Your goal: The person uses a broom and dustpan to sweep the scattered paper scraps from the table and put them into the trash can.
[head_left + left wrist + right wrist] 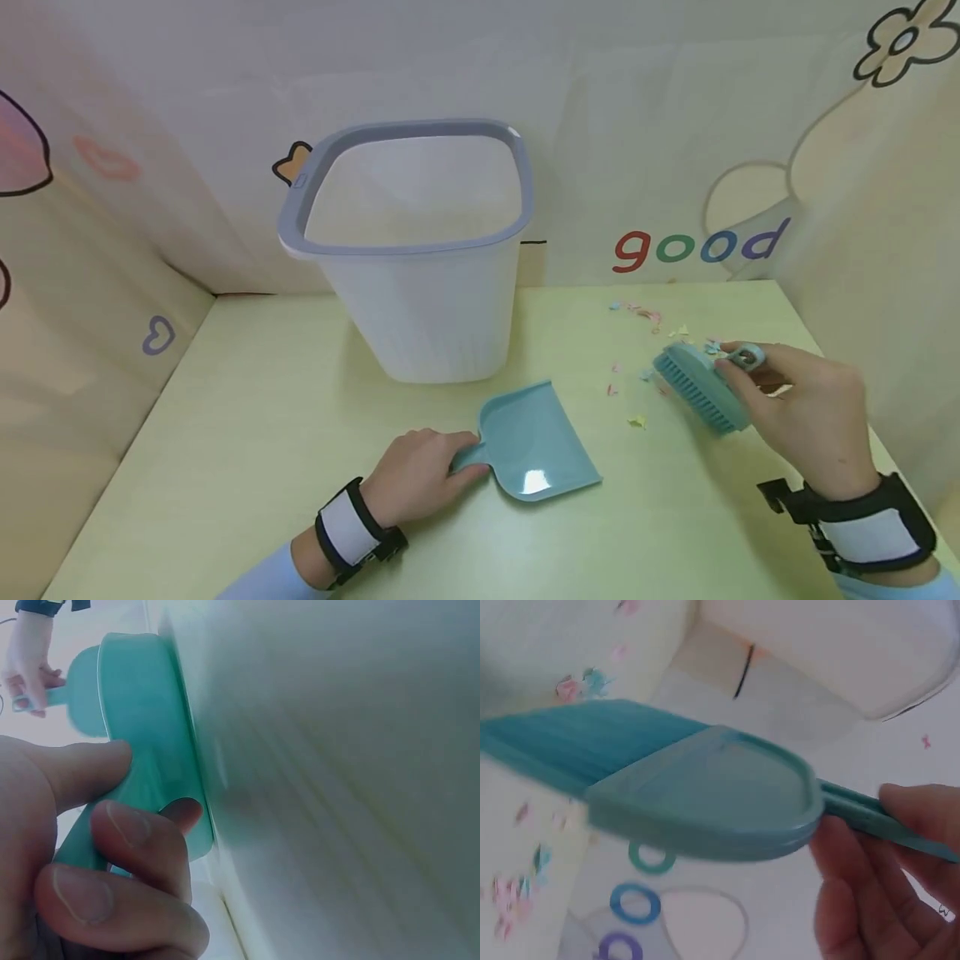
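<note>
Teal brush [701,390] juts left from the right grip [817,408], table [247,433] contact unclear.

Blue-green dustpan [536,442] and brush [711,379]
We see the dustpan's mouth facing right, the brush tilted at right, bristles [693,397] toward near left.

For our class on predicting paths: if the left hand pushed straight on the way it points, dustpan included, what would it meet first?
Probably the scraps on the table, just past the dustpan held by the left hand; which scrap comes first is unclear.
</note>
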A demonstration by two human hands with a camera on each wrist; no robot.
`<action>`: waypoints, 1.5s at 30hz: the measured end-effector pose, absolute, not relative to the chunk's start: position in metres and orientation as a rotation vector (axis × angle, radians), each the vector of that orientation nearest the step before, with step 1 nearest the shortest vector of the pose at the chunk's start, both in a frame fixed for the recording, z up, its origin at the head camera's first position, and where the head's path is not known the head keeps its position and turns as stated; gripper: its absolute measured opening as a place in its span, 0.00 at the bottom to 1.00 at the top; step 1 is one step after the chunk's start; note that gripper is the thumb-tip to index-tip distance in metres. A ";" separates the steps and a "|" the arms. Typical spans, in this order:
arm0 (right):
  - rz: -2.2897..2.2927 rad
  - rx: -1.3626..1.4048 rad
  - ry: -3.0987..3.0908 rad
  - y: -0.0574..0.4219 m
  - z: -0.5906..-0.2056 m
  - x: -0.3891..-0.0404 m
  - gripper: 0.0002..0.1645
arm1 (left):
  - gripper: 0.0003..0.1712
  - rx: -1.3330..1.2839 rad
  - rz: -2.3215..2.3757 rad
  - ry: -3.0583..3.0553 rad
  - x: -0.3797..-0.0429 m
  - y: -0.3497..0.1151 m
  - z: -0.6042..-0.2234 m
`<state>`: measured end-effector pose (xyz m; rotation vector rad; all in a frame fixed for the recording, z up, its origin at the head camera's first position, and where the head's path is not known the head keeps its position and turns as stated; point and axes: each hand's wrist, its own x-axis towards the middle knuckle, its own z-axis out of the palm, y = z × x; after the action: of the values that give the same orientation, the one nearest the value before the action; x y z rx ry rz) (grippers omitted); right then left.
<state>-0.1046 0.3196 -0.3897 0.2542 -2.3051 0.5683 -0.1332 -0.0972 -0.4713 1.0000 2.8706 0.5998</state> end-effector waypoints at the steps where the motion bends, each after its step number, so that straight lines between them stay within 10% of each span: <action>1: 0.637 0.258 -2.273 0.318 -0.389 -0.104 0.18 | 0.16 0.998 0.597 2.872 -0.133 -0.097 -0.471; 23: 0.346 0.558 -2.390 0.269 -0.423 -0.099 0.29 | 0.17 0.978 0.592 2.879 -0.133 -0.097 -0.472; 28: 0.487 0.653 -2.328 0.256 -0.415 -0.091 0.15 | 0.14 0.984 0.599 2.880 -0.133 -0.097 -0.473; 45: 0.434 0.208 -2.153 0.291 -0.400 -0.100 0.12 | 0.16 0.988 0.577 2.920 -0.132 -0.096 -0.473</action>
<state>-0.1001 0.2911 -0.3995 0.2083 -2.1535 0.4342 -0.1320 -0.0960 -0.4734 0.9880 2.9199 0.5773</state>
